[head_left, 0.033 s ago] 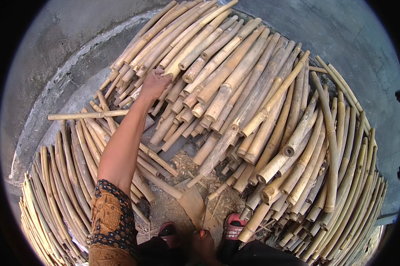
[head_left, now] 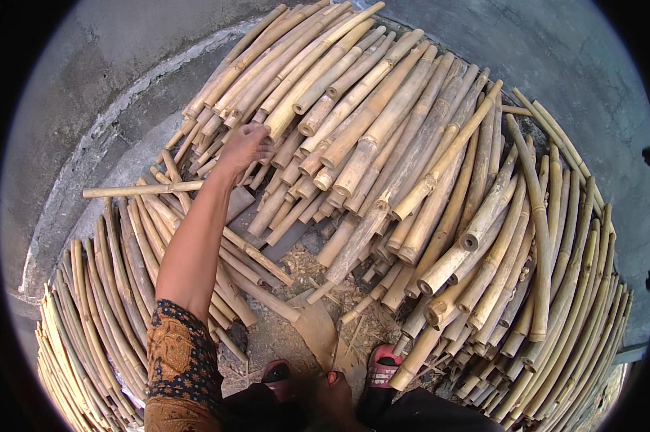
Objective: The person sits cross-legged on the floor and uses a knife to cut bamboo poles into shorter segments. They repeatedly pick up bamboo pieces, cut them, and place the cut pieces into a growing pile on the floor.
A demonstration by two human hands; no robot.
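Observation:
My left hand [head_left: 247,149] reaches up to the middle pile, its fingers curled against the near end of a pale yellow bamboo pole [head_left: 287,111]. Other cut bamboo poles lie close around that end. My right hand [head_left: 333,405] is low in the view, dark and blurred, between my feet. It is closed around a thin long tool [head_left: 332,376] that shows a small orange-red spot. A narrow dark part points up from it; what kind of tool it is cannot be made out.
Bamboo poles are heaped at the left [head_left: 116,266] and right [head_left: 512,281]. One pole [head_left: 143,189] lies crosswise by my left forearm. A flat brown piece [head_left: 316,333] and shavings lie on the floor before my pink sandals [head_left: 384,366]. A grey wall [head_left: 555,65] stands behind.
My left hand has drawn slightly down and back toward me at the pole's end. My right hand has hardly moved, and the heaps look the same.

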